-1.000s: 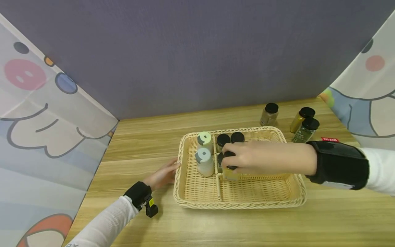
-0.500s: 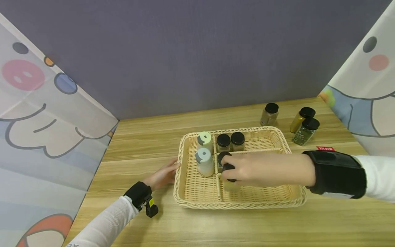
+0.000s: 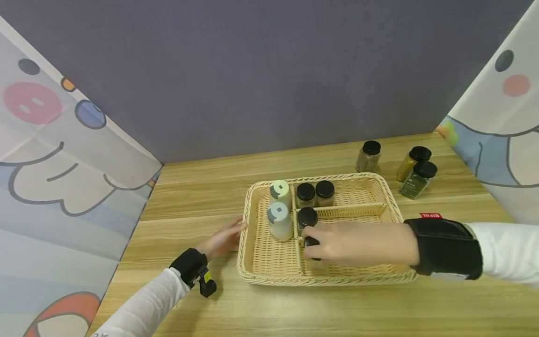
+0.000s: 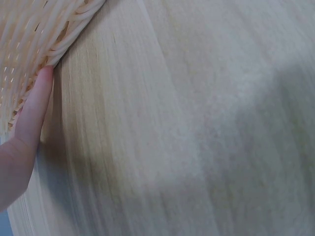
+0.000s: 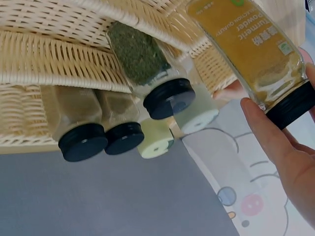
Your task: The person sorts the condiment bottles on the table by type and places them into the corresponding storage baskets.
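My right hand [image 3: 332,244] grips the black cap of a turmeric powder jar [image 5: 251,44] over the front right compartment of a wicker basket [image 3: 328,281]. Whether the jar's base touches the basket floor cannot be seen. Just behind it stands a jar of green dried herb [image 5: 138,54] with a black cap. Two brown spice jars [image 3: 305,194] [image 3: 325,193] stand side by side in the back compartment. A pale green bottle [image 3: 280,194] and a pale blue bottle [image 3: 280,223] fill part of the left compartment. My left hand [image 3: 224,239] rests against the basket's left side, fingers extended.
On the wooden table [image 3: 202,196], a brown spice jar [image 3: 367,159] stands behind the basket. Farther right are a yellow jar [image 3: 406,167] and a green herb jar [image 3: 416,181]. A red tag [image 3: 431,216] lies near the right forearm. A grey panel [image 3: 269,84] rises at the back.
My right hand has moved toward the front of the basket with the turmeric jar, uncovering the herb jar's cap and the divider. The left hand stays in place.
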The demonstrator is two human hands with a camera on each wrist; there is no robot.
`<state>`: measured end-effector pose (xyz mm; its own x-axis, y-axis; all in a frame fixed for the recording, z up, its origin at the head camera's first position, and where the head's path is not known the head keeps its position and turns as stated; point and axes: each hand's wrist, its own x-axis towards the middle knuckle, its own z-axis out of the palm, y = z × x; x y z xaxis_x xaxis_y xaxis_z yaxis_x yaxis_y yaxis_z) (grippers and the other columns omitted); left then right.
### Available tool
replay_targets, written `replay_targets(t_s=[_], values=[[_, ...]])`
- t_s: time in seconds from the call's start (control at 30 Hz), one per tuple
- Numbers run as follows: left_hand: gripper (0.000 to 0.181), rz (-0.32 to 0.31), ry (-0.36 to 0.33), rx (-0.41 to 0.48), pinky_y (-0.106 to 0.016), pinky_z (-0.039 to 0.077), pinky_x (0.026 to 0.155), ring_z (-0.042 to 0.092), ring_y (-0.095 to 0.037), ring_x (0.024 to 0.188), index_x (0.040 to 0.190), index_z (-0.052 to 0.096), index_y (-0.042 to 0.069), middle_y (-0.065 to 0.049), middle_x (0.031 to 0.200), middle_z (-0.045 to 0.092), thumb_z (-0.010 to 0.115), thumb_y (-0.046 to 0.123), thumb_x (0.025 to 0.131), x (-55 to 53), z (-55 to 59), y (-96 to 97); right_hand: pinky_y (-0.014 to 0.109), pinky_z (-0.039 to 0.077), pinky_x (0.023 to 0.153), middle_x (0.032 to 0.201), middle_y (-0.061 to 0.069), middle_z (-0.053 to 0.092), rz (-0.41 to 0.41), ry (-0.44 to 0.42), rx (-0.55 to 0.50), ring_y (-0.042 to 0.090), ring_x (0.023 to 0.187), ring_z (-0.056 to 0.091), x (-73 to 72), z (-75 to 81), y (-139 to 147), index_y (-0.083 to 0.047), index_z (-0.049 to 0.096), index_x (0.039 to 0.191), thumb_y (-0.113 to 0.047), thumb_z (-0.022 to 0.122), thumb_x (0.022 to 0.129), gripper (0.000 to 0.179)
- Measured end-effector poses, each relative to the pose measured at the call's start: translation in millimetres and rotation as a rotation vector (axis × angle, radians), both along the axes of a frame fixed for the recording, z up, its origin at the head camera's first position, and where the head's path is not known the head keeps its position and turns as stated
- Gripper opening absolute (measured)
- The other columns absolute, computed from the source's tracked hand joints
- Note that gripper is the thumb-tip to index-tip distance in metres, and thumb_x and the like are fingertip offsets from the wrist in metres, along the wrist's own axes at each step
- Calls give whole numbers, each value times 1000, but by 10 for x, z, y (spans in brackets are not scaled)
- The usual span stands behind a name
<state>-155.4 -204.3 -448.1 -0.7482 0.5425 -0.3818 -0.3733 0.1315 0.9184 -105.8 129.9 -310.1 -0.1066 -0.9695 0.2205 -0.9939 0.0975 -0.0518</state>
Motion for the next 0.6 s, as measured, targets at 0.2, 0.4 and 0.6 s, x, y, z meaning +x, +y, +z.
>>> replay_targets(t_s=[0.2, 0.4, 0.6], values=[[46, 4, 0, -9, -59, 32, 95, 25, -33, 125, 137, 14, 16, -22, 141, 24, 32, 27, 97, 3, 3, 2, 7, 45, 61, 101, 11, 53, -1, 4, 8, 9, 73, 52, -2, -87, -7, -9, 55, 98, -3, 65, 74, 27], [46, 8, -3, -10, -60, 31, 95, 26, -33, 125, 137, 14, 16, -22, 141, 25, 32, 27, 96, 5, 2, 5, 12, 49, 63, 103, 13, 54, -24, 17, 36, 15, 78, 56, -1, -164, -9, -8, 55, 100, 1, 63, 73, 29], [45, 4, -5, -10, -60, 30, 96, 26, -33, 125, 137, 14, 16, -22, 141, 25, 31, 27, 97, 1, -1, 1, 16, 50, 63, 102, 12, 55, -20, 8, 25, 15, 81, 56, -5, -228, -9, -8, 55, 101, -3, 62, 76, 26]])
